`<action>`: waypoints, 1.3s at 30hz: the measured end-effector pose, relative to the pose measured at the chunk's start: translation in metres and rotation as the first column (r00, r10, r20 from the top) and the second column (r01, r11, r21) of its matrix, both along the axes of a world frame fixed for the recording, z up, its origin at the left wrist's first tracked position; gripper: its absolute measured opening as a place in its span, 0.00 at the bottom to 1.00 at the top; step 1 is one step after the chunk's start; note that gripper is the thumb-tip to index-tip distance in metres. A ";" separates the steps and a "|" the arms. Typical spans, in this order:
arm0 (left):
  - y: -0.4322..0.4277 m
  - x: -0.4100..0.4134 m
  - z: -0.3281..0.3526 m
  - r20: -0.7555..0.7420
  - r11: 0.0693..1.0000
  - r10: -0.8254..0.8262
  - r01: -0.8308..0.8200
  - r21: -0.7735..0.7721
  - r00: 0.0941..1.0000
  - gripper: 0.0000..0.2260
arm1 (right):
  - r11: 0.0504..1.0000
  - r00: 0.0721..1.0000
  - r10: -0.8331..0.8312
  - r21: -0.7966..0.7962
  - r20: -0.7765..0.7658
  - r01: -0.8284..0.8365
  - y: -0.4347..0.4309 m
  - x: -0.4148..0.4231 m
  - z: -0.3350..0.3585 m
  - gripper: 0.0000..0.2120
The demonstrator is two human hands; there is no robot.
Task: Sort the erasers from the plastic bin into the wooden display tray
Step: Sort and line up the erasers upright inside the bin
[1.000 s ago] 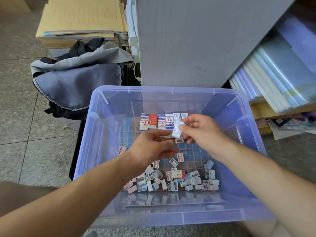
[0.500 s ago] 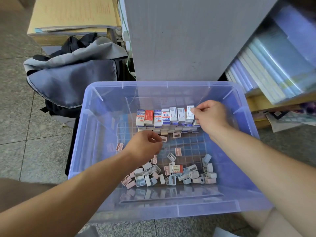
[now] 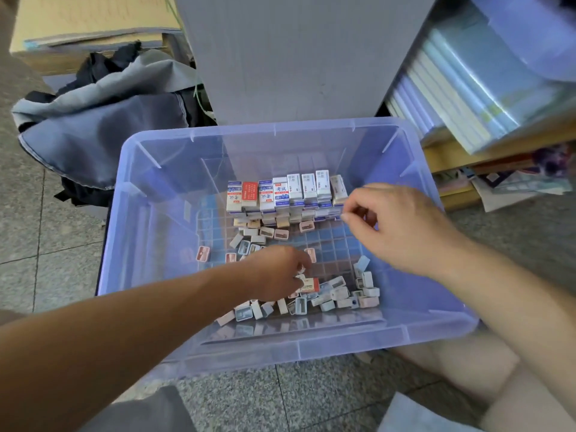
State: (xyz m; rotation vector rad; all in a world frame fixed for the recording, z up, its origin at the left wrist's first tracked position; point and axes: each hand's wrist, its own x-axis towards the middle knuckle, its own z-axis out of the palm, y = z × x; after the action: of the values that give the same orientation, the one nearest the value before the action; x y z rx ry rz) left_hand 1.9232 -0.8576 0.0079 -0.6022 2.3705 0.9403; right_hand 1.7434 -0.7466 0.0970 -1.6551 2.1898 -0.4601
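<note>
- The plastic bin [image 3: 280, 128], translucent blue, sits on a speckled tile floor [image 3: 46, 232] in front of a grey panel [image 3: 296, 57]
- A row of boxed erasers [image 3: 286, 191] stands upright and side by side against the far part of the bin floor, with more stacked in layers under it
- A loose pile of small pieces [image 3: 339, 294] lies nearer the front wall, and a few are scattered between pile and row
- The left hand [image 3: 277, 275] reaches down into the pile, fingers curled over the pieces, tips beside a red-labelled eraser [image 3: 310, 285]; I cannot tell whether it grips anything
- The right hand [image 3: 396, 226] hovers just beside the right end of the row, fingers loosely bent, thumb and forefinger close together, nothing held
- A grey and black bag [image 3: 103, 126] is slumped left of the bin
- Wrapped stacks of books [image 3: 461, 98] lean on a shelf at the right
</note>
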 end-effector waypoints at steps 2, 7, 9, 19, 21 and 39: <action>0.003 -0.008 -0.010 -0.006 0.998 -0.060 0.059 -0.037 0.998 0.12 | 0.986 0.973 0.145 -0.050 -0.181 -0.156 0.012 -0.005 0.004 0.08; 0.007 -0.001 -0.030 0.018 0.988 -0.139 0.140 -0.059 0.990 0.14 | 0.968 0.934 0.188 -0.101 -0.305 -0.228 0.024 -0.026 -0.005 0.10; 0.006 0.003 -0.033 0.005 0.991 -0.131 0.131 -0.042 0.991 0.15 | 0.970 0.935 0.186 -0.098 -0.302 -0.225 0.024 -0.029 -0.009 0.10; -0.002 0.009 -0.044 0.018 0.990 -0.114 0.115 -0.081 0.993 0.08 | 0.979 0.958 0.159 -0.087 -0.240 -0.185 0.021 -0.028 -0.009 0.10; -0.004 0.007 -0.042 0.043 0.991 -0.121 0.124 -0.057 0.992 0.08 | 0.979 0.960 0.159 -0.088 -0.232 -0.183 0.021 -0.028 -0.008 0.11; 0.033 -0.002 -0.044 -0.055 0.980 -0.003 0.013 0.201 0.999 0.03 | 0.982 0.963 0.158 -0.065 -0.217 -0.175 0.021 -0.028 -0.010 0.11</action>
State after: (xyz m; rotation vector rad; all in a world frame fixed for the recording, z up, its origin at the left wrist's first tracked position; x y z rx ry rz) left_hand 1.9209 -0.8246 -0.0362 -0.4937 2.2853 1.1887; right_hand 1.7156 -0.7255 0.0868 -1.9969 2.1764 -0.3475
